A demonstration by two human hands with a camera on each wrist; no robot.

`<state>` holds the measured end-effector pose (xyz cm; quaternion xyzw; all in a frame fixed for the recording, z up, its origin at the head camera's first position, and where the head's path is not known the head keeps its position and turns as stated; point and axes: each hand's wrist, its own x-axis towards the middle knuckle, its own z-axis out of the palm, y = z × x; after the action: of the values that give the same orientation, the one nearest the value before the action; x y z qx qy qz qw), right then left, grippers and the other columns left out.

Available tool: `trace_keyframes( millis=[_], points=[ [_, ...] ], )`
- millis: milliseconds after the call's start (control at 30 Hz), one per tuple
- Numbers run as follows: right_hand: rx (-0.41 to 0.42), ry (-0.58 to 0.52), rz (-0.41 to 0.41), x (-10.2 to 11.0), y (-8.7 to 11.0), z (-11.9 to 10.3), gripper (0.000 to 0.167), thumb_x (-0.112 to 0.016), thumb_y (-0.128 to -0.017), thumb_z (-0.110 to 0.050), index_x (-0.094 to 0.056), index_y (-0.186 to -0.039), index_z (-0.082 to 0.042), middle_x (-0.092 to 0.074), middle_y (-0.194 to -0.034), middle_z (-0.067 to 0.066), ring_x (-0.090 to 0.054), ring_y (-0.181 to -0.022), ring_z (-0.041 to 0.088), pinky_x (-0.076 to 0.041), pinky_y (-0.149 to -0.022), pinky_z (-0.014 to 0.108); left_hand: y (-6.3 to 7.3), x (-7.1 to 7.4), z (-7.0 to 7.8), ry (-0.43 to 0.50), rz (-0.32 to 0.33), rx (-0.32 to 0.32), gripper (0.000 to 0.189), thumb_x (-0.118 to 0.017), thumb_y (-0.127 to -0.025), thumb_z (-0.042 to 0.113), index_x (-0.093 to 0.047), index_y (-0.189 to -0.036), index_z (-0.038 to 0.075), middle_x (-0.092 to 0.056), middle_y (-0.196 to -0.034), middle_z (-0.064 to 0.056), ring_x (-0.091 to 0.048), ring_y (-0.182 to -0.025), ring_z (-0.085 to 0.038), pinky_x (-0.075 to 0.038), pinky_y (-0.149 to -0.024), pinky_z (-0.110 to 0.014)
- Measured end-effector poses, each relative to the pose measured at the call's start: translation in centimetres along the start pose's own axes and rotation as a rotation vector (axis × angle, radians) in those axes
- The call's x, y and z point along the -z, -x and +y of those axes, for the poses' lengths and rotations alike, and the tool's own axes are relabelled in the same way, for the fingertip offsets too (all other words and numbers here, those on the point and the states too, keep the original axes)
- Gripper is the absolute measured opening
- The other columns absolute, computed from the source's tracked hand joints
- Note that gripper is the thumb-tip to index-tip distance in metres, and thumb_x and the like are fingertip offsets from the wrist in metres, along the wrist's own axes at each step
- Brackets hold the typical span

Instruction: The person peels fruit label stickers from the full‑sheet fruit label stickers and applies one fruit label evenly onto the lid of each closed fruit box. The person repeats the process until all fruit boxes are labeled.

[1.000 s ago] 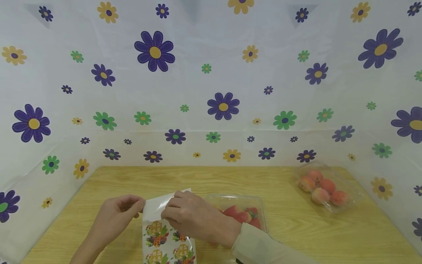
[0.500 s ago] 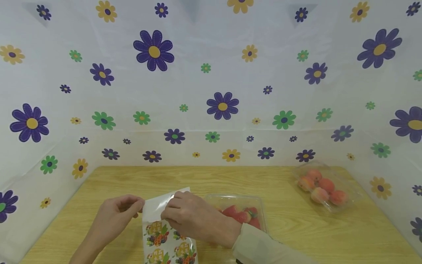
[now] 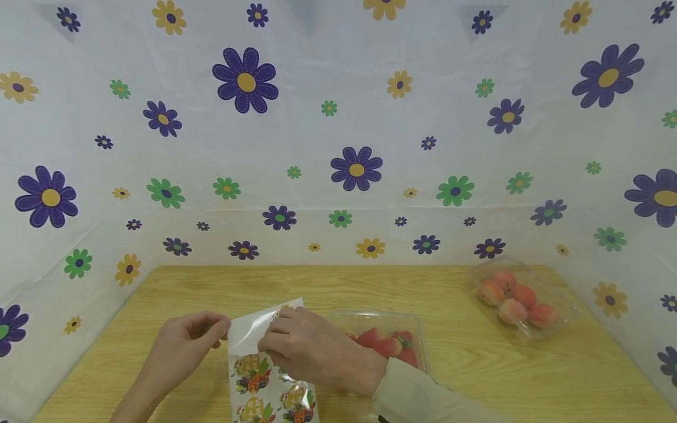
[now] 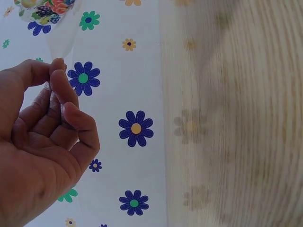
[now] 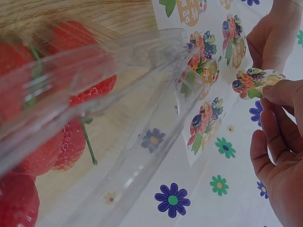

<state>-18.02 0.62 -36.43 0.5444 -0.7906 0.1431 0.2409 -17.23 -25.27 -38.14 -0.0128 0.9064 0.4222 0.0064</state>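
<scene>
One hand (image 3: 307, 345) pinching sticker (image 5: 248, 85), left hand (image 3: 182, 346) pinching sheet (image 3: 261, 379)

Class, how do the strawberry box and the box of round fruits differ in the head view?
The strawberry box is just right of the sticker sheet; the round-fruit box stands farther back, right.
The strawberry box is roughly square to the table; the round-fruit box is turned diagonally.
The right arm partly hides the strawberry box, not the round-fruit box.
Both are clear.

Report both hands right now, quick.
Left hand: closed, pinching a corner of the sticker sheet.
Right hand: closed, pinching a fruit-printed sticker.
</scene>
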Motion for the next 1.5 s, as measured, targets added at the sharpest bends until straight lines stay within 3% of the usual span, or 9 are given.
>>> trace_keyframes(
  millis=[500, 767, 1000, 1500],
  points=[
    [-0.022, -0.032, -0.037, 0.1, 0.1, 0.0, 0.013, -0.078, -0.093, -0.022, -0.077, -0.105, -0.018, -0.078, -0.107, -0.007, -0.068, -0.096, 0.007, -0.051, -0.098, 0.014, -0.1, 0.0, -0.2, 0.003, 0.007, -0.016, 0.036, -0.064, -0.102, 0.038, -0.074, -0.116, 0.007, -0.077, -0.103, -0.003, -0.07, -0.088, -0.01, -0.058, -0.076, -0.025],
    [-0.019, -0.013, -0.017, 0.1, 0.1, 0.0, 0.013, -0.079, -0.092, -0.02, -0.078, -0.105, -0.018, -0.078, -0.107, -0.008, -0.068, -0.095, 0.006, -0.051, -0.098, 0.014, -0.1, -0.1, -0.3, 0.006, 0.007, -0.027, 0.034, -0.064, -0.102, 0.036, -0.074, -0.116, 0.006, -0.077, -0.102, -0.004, -0.07, -0.088, -0.01, -0.059, -0.076, -0.025],
    [0.002, -0.046, 0.058, -0.1, 0.2, 0.3, 0.01, -0.079, -0.09, -0.012, -0.078, -0.1, -0.015, -0.077, -0.098, -0.007, -0.065, -0.09, 0.006, -0.05, -0.09, 0.01, -0.1, 0.1, -0.3, -0.045, 0.003, -0.02, 0.038, -0.063, -0.102, 0.042, -0.074, -0.117, 0.009, -0.077, -0.104, -0.003, -0.068, -0.088, -0.009, -0.055, -0.073, -0.024],
    [-0.028, -0.238, 0.174, 0.9, 1.0, 1.4, 0.009, -0.075, -0.09, -0.001, -0.075, -0.097, -0.007, -0.071, -0.093, 0.001, -0.067, -0.082, 0.007, -0.048, -0.079, 0.004, -0.3, 0.1, -0.5, -0.152, 0.089, -0.066, 0.027, -0.069, -0.099, 0.038, -0.075, -0.112, 0.016, -0.078, -0.109, -0.003, -0.065, -0.092, -0.011, -0.051, -0.071, -0.024]
  ],
)
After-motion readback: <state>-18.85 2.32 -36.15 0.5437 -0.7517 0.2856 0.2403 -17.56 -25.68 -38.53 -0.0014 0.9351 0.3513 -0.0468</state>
